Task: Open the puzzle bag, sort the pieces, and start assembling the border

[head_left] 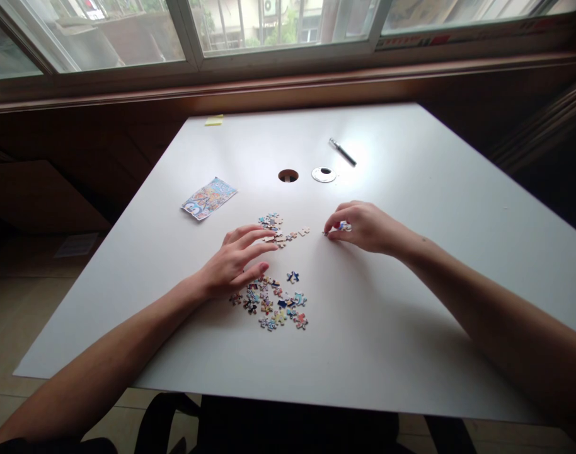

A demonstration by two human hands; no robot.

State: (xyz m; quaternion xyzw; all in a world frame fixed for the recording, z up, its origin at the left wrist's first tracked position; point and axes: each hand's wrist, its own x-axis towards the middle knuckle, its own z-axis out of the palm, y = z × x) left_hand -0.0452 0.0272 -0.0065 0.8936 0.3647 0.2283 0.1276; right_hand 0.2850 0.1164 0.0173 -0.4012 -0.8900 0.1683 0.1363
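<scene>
Puzzle pieces [273, 301] are mostly lying loose on the white bench [411, 302] — the right hand [361, 226] is pinching one piece [343, 226] while the left hand [236, 260] is resting open, empty, fingers spread beside a small joined cluster [275, 228] — so assembly looks barely begun

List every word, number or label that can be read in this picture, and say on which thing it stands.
No text can be read.
Colourful printed picture card: any lettering is too small and blurred.
Small colourful jigsaw pieces: only blurred print.
Strip of signs beyond the window: characters illegible.
Yellow sticky note, dark pen: no marks visible.
</scene>
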